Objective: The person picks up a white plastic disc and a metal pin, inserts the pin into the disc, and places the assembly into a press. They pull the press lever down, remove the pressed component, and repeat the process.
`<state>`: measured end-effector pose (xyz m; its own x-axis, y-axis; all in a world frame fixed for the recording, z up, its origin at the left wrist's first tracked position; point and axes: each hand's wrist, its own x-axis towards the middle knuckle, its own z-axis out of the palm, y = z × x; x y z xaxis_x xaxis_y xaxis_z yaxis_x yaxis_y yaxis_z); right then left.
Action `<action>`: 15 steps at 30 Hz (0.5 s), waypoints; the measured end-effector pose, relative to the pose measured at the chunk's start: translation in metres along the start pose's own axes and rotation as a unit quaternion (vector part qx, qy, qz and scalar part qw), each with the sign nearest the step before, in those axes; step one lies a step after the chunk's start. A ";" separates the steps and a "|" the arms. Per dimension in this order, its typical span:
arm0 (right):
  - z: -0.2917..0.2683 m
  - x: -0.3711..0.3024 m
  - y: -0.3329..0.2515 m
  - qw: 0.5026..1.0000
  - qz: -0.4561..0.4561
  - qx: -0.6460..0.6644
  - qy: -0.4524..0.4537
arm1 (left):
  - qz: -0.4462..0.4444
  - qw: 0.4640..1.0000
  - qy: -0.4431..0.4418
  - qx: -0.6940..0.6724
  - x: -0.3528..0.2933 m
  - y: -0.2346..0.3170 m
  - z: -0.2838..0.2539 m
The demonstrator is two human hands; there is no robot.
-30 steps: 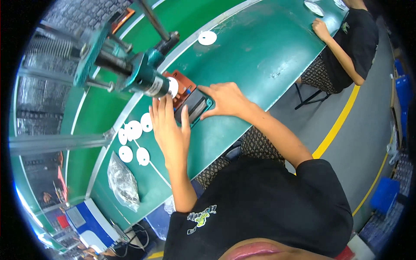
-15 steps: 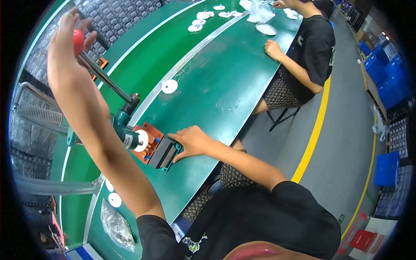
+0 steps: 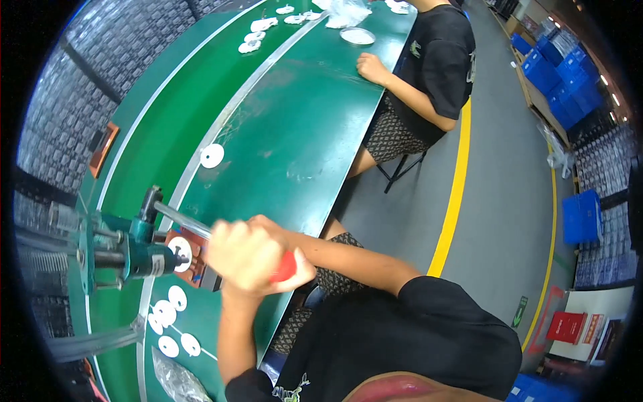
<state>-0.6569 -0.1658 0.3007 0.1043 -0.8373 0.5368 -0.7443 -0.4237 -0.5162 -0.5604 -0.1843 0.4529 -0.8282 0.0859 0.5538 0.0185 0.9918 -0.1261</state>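
My left hand [image 3: 244,258] is closed round the red knob [image 3: 285,266] of a metal lever [image 3: 182,219], close to my body. The lever joins a green hand press [image 3: 143,260] on the left. At the press's tip sits a white disc [image 3: 179,255] with a hole in it. Beside that disc lies an orange fixture [image 3: 195,273] with a grey block, partly covered by my left hand. My right hand [image 3: 273,230] is behind the left one near the fixture; its fingers are hidden, so what it touches cannot be seen.
Several white discs [image 3: 177,298] and a clear plastic bag [image 3: 179,378] lie at the near left of the green table [image 3: 295,134]. A lone white disc [image 3: 212,156] lies farther up. A co-worker [image 3: 439,60] sits on the right, by a white dish [image 3: 358,36].
My left hand has swung the lever from far upper left down toward my body. The view has shifted, and my right hand is now mostly covered.
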 end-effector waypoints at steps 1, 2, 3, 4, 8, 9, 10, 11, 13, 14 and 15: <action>0.005 -0.001 0.001 0.999 0.002 0.032 0.005 | -0.035 0.996 0.063 -0.047 0.011 0.018 -0.005; 0.003 -0.001 0.000 0.999 0.009 0.031 0.004 | -0.071 0.985 0.123 -0.098 0.022 0.033 -0.014; 0.000 0.000 0.001 0.999 0.025 0.022 -0.013 | -0.044 0.986 0.123 -0.104 0.025 0.024 -0.016; -0.009 -0.003 0.002 0.998 0.044 0.012 -0.035 | -0.023 0.985 0.125 -0.114 0.029 0.020 -0.017; -0.006 0.000 0.003 0.998 0.021 -0.040 -0.042 | -0.267 0.849 0.423 -0.168 0.054 0.017 -0.054; -0.002 -0.004 0.003 0.998 0.021 -0.029 -0.057 | -0.285 0.848 0.420 -0.149 0.055 0.011 -0.068; 0.003 0.001 -0.004 0.998 0.018 -0.026 -0.050 | -0.307 0.848 0.416 -0.117 0.045 0.001 -0.087; 0.004 0.005 -0.003 0.999 0.024 -0.027 -0.039 | -0.293 0.884 0.349 -0.108 0.001 -0.007 -0.101; 0.001 0.013 -0.013 0.995 0.017 -0.047 -0.083 | -0.168 0.876 0.421 -0.164 -0.058 0.004 -0.096; -0.010 0.009 -0.001 0.994 0.040 -0.052 -0.084 | -0.098 0.855 0.457 -0.224 -0.065 0.003 -0.068; -0.015 0.009 -0.003 0.994 0.050 -0.041 -0.084 | -0.168 0.884 0.425 -0.099 -0.090 0.008 -0.054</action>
<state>-0.6636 -0.1663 0.3174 0.1305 -0.9227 0.3628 -0.8075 -0.3112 -0.5011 -0.4554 -0.1793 0.4470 -0.0878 -0.2607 0.9614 0.0192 0.9645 0.2633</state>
